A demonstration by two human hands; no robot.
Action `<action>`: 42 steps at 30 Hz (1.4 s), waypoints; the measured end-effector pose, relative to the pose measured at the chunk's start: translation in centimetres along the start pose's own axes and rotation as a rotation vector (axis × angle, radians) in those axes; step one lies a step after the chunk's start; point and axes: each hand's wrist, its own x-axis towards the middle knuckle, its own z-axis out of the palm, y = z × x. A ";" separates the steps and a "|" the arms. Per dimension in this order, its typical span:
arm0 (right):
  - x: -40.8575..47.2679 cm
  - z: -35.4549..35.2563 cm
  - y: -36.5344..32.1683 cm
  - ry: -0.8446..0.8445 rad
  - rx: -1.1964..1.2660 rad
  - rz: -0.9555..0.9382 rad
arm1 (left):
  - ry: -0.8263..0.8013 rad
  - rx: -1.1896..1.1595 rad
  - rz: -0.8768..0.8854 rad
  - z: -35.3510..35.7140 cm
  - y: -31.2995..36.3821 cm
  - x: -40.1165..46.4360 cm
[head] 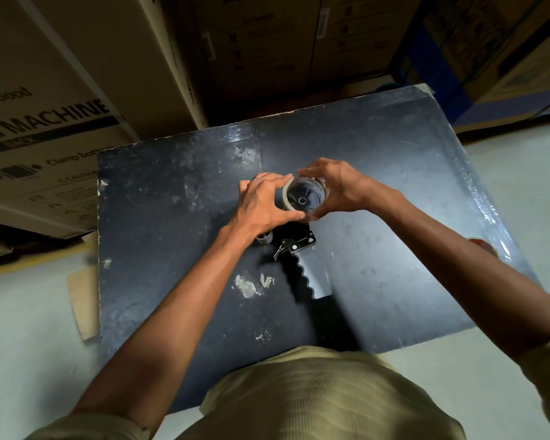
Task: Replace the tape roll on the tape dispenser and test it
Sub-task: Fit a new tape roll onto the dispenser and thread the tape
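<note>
1. The tape dispenser (302, 265) lies on the dark surface (159, 249), grey handle nearest.
2. Beyond it, left hand (264, 204) and right hand (337, 188) both grasp the tape roll (304, 198) seated on its hub.
3. Cardboard boxes (61, 106) stand behind.

Two hands work here: the left hand (262, 201) and the right hand (337, 188), both cupped around one tape roll (305, 198). One tape dispenser (302, 258) lies on its side just below the hands, its single grey handle pointing toward the person. One small grey roller (264, 239) peeks out under the left wrist. One dark table (159, 217) carries it all. Several cardboard boxes (77, 90) stand beyond the hands; their exact number cannot be told.
</note>
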 end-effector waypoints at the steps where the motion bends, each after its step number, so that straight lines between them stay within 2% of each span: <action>1: 0.0 0.0 0.0 0.000 -0.002 0.002 | -0.013 0.005 -0.004 -0.1 0.1 0.1; 8: -0.2 -0.5 -0.6 -0.029 -0.015 -0.032 | -0.034 0.032 0.017 -0.5 -0.3 1.0; 14: 0.2 -1.5 -1.2 -0.058 -0.046 -0.041 | -0.044 -0.145 0.000 -0.1 -1.3 1.4; 18: 0.3 -1.6 -1.6 -0.094 -0.090 -0.045 | -0.001 -0.170 0.012 0.1 -1.5 1.0; 24: 1.2 -0.5 -2.5 -0.127 -0.130 -0.044 | 0.019 -0.199 -0.059 1.1 -2.5 -0.2; 34: -0.2 0.9 -0.4 0.002 -0.046 -0.020 | 0.069 -0.158 0.105 2.2 -2.3 0.2; 42: 0.0 1.4 -0.9 0.029 -0.012 0.001 | 0.065 0.041 0.067 1.9 -2.9 0.8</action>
